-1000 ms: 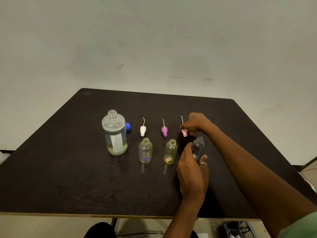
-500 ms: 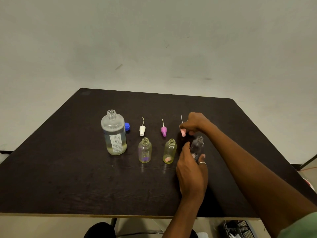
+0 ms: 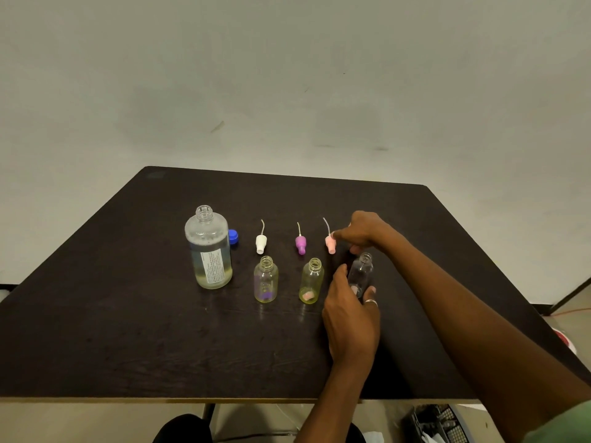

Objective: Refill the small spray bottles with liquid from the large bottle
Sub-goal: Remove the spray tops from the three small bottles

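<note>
While the left grip point(image 3: 350, 318) holds the clear bottle point(image 3: 360, 271) upright on the counter point(image 3: 96, 330), the right grip point(image 3: 364, 231) pinches the pink cap point(image 3: 330, 244) just behind it. The big bottle point(image 3: 209, 251) stands open at the left, partly full, well apart.

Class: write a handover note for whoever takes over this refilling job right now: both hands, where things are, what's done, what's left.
Left hand holds the clear small bottle. Right hand pinches the pink spray top.
Large bottle stands open, blue cap behind it.
White spray top and purple spray top lie behind the left small bottle and middle small bottle, both open.
Done: everything uncapped. Left: fill all three, refit tops.
</note>
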`<state>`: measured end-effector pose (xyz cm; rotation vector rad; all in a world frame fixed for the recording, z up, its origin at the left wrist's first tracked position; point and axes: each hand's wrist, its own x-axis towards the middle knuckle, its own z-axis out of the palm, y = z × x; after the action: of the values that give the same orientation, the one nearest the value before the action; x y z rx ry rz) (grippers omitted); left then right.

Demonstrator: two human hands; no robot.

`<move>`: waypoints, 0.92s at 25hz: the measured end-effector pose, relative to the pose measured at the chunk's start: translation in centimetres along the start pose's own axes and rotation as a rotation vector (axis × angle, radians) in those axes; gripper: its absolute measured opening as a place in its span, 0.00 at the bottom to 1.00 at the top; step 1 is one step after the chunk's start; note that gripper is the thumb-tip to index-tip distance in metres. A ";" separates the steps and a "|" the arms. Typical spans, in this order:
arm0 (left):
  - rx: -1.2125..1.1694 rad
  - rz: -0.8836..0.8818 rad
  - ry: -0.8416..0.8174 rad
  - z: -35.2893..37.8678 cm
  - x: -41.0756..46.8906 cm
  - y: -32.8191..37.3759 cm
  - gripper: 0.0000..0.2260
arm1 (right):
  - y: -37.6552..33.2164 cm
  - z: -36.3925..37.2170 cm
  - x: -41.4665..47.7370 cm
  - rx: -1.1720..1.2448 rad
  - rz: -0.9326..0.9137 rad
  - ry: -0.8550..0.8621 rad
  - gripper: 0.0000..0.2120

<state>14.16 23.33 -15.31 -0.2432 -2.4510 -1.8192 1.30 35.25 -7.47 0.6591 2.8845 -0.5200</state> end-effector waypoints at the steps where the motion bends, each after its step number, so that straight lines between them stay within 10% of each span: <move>1: -0.001 -0.003 -0.001 0.0 0.0 0.1 0.28 | 0.2 -0.1 -0.2 0.003 -0.004 -0.001 0.19; 23: 0.031 0.098 -0.036 -7.5 -5.1 -1.2 0.24 | -2.3 -5.3 -9.2 0.020 -0.294 0.139 0.26</move>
<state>18.70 15.42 -15.08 -0.3898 -2.4430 -1.7509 8.22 31.61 0.05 0.2819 3.1316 -0.5594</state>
